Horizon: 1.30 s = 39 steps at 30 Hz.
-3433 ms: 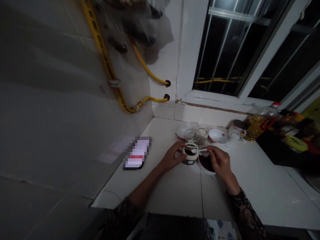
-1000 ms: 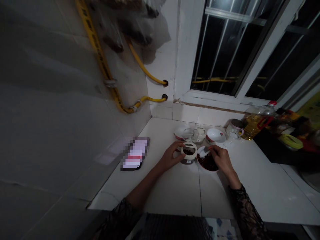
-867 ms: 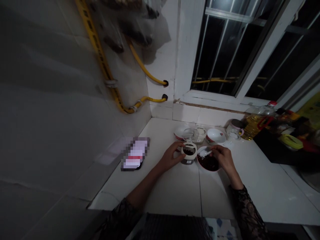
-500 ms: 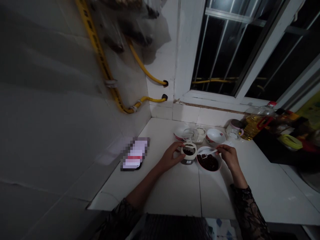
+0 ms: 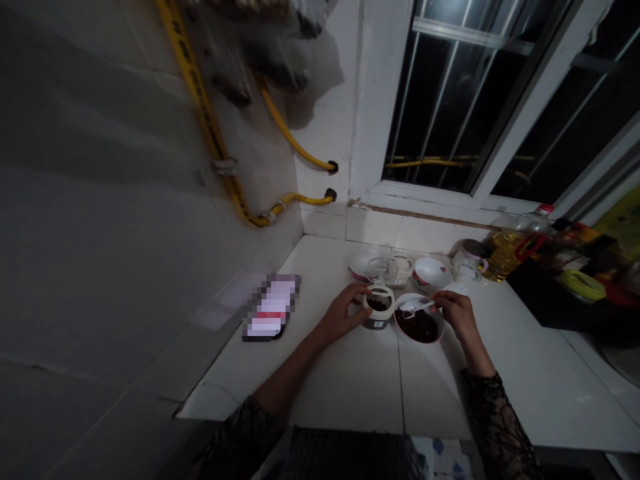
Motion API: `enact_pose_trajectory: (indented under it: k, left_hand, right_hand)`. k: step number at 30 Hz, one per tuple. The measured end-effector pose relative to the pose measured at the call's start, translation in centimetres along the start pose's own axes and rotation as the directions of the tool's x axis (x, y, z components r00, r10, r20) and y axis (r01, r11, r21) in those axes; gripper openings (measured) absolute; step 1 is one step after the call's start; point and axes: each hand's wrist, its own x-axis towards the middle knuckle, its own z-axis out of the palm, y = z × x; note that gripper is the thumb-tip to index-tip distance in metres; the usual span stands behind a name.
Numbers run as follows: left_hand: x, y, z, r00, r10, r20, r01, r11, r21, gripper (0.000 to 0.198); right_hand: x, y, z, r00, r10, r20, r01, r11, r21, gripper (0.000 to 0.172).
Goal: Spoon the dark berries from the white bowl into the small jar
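My left hand [image 5: 345,312] grips the side of a small seasoning jar [image 5: 379,321] with a pale rim and dark contents, its clear lid [image 5: 381,272] flipped up at the back. Just right of the jar stands a white bowl [image 5: 439,333] with a red rim, partly filled with a dark, grainy food [image 5: 420,327]. My right hand [image 5: 456,312] pinches the handle of a small white spoon [image 5: 419,306]. The spoon's square scoop hangs over the left part of the bowl; whether it holds anything is too small to tell.
Behind are a second jar [image 5: 401,270] with white contents, a white bowl [image 5: 433,273] and another bowl [image 5: 357,265]. A glass jar [image 5: 470,260], an oil bottle [image 5: 500,257] and a black box [image 5: 530,293] stand at right. A phone [image 5: 273,307] leans left.
The spoon has shifted very slightly over the bowl. Both hands keep their grips, and the jar and bowl stay in place.
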Motion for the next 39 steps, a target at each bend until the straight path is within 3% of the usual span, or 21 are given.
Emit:
enact_pose_trajectory:
  k: [10, 15, 18, 22, 24, 28, 32, 35, 39]
  left_hand:
    - [-0.1, -0.1, 0.0, 1.000, 0.013, -0.012, -0.013, 1.000, -0.021, 0.031]
    - [-0.1, 0.0, 0.1, 1.000, 0.003, -0.022, -0.003, 1.000, -0.020, 0.031]
    - [-0.1, 0.0, 0.1, 1.000, 0.009, -0.022, -0.009, 1.000, -0.023, 0.031]
    - [-0.1, 0.0, 0.0, 1.000, 0.018, -0.011, -0.018, 1.000, -0.026, 0.031]
    - [-0.1, 0.0, 0.0, 1.000, 0.014, -0.006, -0.014, 1.000, -0.027, 0.031]
    - [-0.1, 0.1, -0.1, 1.000, 0.003, 0.000, -0.003, 1.000, -0.019, 0.031]
    - [-0.1, 0.0, -0.1, 1.000, 0.007, -0.006, -0.007, 1.000, -0.021, 0.031]
    - [-0.1, -0.1, -0.1, 1.000, 0.006, -0.003, -0.006, 1.000, -0.023, 0.031]
    - [-0.1, -0.1, 0.0, 1.000, 0.011, -0.002, -0.011, 1.000, -0.016, 0.032]
  right_hand:
    - [-0.5, -0.9, 0.0, 1.000, 0.016, -0.001, -0.016, 0.987, 0.161, 0.021]
    - [-1.9, -1.4, 1.7, 0.981, -0.172, -0.085, 0.182, 0.975, 0.130, 0.029]
    - [-3.2, -1.1, 3.3, 0.909, -0.411, -0.072, 0.406, 0.910, -0.082, 0.029]
    - [-4.2, -0.5, 4.5, 0.696, -0.690, 0.197, 0.715, 0.645, -0.268, 0.023]
    - [-4.1, -0.3, 4.1, 0.641, -0.746, 0.182, 0.760, 0.582, -0.291, 0.022]
    - [-2.8, -0.2, 1.6, 0.698, -0.716, -0.022, 0.658, 0.654, -0.374, 0.022]
    - [-1.3, 0.0, -0.6, 0.821, -0.570, 0.045, 0.500, 0.677, -0.540, 0.025]
    - [-0.9, 0.4, -0.6, 0.885, -0.450, 0.118, 0.417, 0.656, -0.629, 0.025]
    - [-0.9, 0.7, 0.5, 0.926, -0.319, 0.204, 0.378, 0.776, -0.505, 0.026]
